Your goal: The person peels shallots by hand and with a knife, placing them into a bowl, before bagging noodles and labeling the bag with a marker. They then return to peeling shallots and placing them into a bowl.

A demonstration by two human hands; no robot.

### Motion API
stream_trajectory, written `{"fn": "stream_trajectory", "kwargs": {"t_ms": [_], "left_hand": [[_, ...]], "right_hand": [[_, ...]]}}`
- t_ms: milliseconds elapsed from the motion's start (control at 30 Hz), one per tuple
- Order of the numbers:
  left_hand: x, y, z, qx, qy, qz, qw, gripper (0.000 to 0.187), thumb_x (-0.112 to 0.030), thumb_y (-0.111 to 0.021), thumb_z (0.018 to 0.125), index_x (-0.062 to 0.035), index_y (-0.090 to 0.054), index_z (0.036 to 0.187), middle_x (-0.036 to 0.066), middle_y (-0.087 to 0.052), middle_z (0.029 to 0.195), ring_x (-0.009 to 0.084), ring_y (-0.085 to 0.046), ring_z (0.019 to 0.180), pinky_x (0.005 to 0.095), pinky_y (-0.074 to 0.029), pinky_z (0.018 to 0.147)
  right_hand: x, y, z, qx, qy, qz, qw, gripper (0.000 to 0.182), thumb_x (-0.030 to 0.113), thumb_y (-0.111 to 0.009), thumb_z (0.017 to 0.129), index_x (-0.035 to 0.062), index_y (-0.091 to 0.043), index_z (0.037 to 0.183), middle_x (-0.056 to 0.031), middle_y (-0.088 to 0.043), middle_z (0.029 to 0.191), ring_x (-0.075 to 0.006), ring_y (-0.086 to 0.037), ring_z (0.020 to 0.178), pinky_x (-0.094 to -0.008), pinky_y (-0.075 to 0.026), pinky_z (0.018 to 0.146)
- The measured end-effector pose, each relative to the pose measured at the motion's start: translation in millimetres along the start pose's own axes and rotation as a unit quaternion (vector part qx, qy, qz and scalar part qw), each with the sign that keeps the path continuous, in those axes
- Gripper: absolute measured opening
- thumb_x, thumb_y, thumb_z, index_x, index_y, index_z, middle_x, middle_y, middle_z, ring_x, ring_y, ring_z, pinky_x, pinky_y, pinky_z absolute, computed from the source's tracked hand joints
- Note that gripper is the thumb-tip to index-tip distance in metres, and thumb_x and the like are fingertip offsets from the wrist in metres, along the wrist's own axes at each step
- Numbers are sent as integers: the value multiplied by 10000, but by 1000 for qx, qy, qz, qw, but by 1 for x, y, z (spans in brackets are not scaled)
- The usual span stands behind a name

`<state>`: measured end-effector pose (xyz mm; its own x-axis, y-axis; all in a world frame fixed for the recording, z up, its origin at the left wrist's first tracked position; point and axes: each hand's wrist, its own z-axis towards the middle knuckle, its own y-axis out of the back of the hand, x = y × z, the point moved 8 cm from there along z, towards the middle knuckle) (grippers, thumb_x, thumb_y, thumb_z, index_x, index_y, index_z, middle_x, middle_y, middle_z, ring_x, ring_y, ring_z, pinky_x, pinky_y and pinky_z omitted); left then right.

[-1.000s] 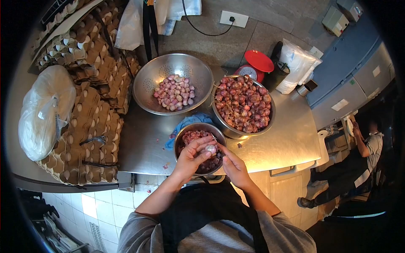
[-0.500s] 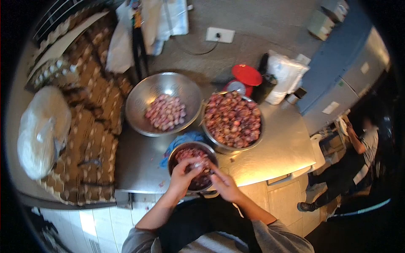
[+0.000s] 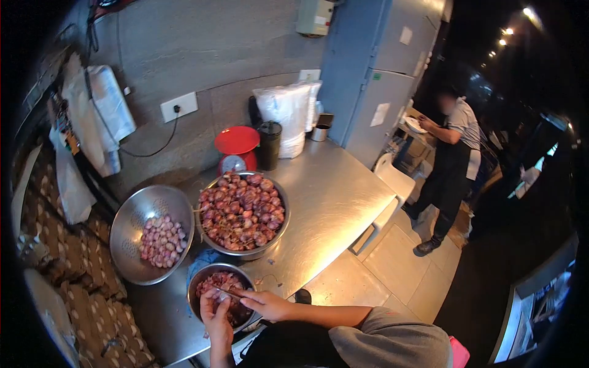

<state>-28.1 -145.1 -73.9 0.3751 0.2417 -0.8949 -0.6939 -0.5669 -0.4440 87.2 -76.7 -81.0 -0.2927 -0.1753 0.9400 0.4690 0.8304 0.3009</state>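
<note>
My left hand (image 3: 216, 314) is closed around a small shallot, largely hidden by the fingers, above a small steel bowl (image 3: 195, 283) of reddish skins. My right hand (image 3: 268, 305) grips a small knife (image 3: 228, 294), its blade reaching toward the left fingers. Behind the small bowl stands a large steel bowl (image 3: 283, 228) heaped with unpeeled red shallots (image 3: 242, 205). To its left, a tilted steel colander (image 3: 127, 236) holds peeled pinkish shallots (image 3: 164, 242).
On the steel table (image 3: 319, 199) stand a red scale (image 3: 237, 142), a dark canister (image 3: 269, 145) and white bags (image 3: 285, 113). Stacked egg trays (image 3: 101, 313) line the left. A white chair (image 3: 394, 178) and a co-worker (image 3: 451, 153) holding a plate are at right.
My view has swung right and up, so the table appears further left and more of the room shows. Both hands remain over the small bowl, now closer together with the knife visible.
</note>
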Motion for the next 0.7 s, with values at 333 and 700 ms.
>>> {"fn": "stream_trajectory", "kwargs": {"t_ms": [333, 700], "left_hand": [[-12, -4, -6, -110, -13, 25, 993, 641, -53, -596, 785, -81, -244, 1320, 83, -517, 999, 161, -516, 927, 294, -431, 798], [-14, -7, -7, -106, -44, 42, 993, 607, -28, -567, 796, -60, -247, 1311, 71, -513, 999, 159, -520, 905, 278, -437, 779]], "right_hand": [[-4, 2, 4, 14, -9, 97, 995, 426, 293, -400, 933, 108, -372, 1315, -98, -540, 1141, -170, -495, 1043, -282, -374, 892], [7, -1, 3, 10, 115, 140, 983, 415, 178, -362, 944, 119, -307, 1351, -85, -392, 1334, -160, -352, 1219, -263, -260, 1005]]}}
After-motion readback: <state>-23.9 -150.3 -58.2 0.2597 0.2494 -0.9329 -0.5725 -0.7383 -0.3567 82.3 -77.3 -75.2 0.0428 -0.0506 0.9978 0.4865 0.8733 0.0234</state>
